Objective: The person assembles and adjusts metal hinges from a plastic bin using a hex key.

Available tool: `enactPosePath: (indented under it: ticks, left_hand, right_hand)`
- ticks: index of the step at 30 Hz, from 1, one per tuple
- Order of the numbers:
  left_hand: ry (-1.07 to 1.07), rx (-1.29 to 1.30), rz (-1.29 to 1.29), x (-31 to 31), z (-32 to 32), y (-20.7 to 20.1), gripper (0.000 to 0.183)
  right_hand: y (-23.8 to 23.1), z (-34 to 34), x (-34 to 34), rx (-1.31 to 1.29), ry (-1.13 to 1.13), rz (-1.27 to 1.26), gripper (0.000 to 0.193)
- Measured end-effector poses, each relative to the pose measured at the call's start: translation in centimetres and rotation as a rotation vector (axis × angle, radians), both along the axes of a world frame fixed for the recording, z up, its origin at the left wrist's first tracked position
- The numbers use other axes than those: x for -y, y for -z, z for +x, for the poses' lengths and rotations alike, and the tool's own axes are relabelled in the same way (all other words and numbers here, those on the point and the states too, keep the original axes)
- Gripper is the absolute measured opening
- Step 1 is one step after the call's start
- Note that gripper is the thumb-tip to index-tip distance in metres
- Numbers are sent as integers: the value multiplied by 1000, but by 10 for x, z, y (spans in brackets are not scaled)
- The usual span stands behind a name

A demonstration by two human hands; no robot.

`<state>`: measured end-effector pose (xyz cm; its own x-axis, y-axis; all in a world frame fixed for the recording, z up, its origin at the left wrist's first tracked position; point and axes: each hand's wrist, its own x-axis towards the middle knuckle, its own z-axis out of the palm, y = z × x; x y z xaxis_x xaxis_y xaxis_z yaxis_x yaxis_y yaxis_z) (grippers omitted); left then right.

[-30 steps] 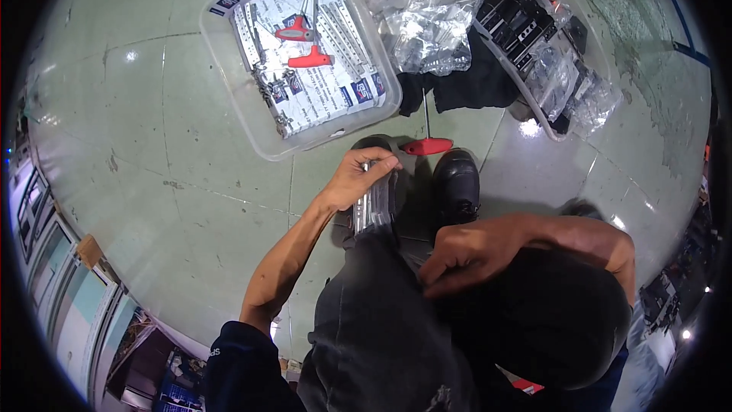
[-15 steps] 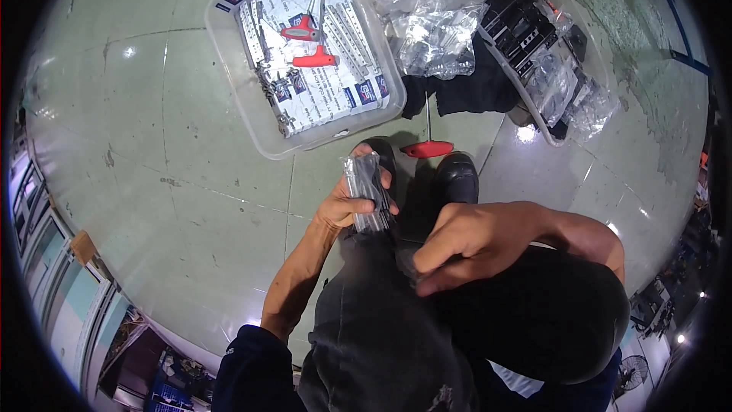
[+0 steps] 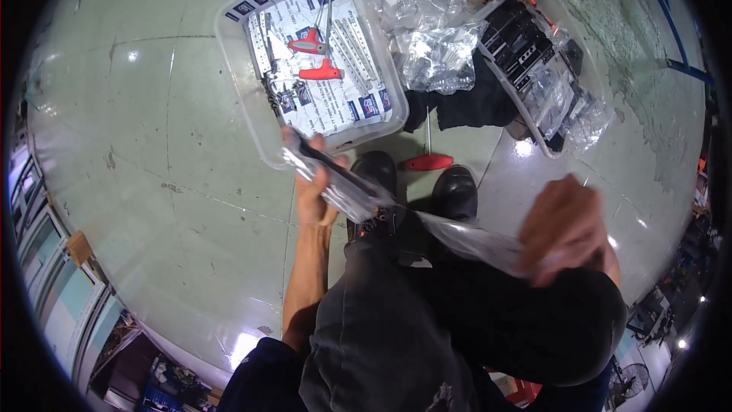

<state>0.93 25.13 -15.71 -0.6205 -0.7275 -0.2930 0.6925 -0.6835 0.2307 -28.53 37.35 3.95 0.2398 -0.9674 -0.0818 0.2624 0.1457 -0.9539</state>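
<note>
My left hand is closed round a long dark part in clear plastic wrap, near the front corner of the plastic tub. A twisted strip of the clear plastic wrap runs from this part across to the right. Its other end is in my right hand, a closed fist blurred by motion above my right knee. On the floor by my shoes lies a T-handle hex key with a red handle.
A clear plastic tub ahead holds two red-handled T-keys, metal strips and small loose hardware. Crumpled clear bags and black cloth lie beside it. A second bin at right holds black parts.
My right hand has swung right and up, stretching the plastic out between both hands. My left hand has moved left and forward a little, and the part has tilted.
</note>
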Motion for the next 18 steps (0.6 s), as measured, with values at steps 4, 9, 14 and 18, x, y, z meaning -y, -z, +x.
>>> enactPosePath:
  ticks: [4, 9, 14, 18]
  left_hand:
    - [-247, -144, 1, 43, 47, 1, 62]
    - [-109, 191, -132, 60, 56, -4, 63]
    - [77, 167, -182, 84, 56, 13, 74]
    - [193, 215, -138, 119, 60, 20, 76]
  right_hand:
    - [5, -43, -35, -153, 706, -146, 33]
    - [67, -47, 20, -476, 1091, 394, 30]
    - [184, -87, 45, -512, 828, 519, 53]
    - [171, -46, 63, -998, 1137, 88, 65]
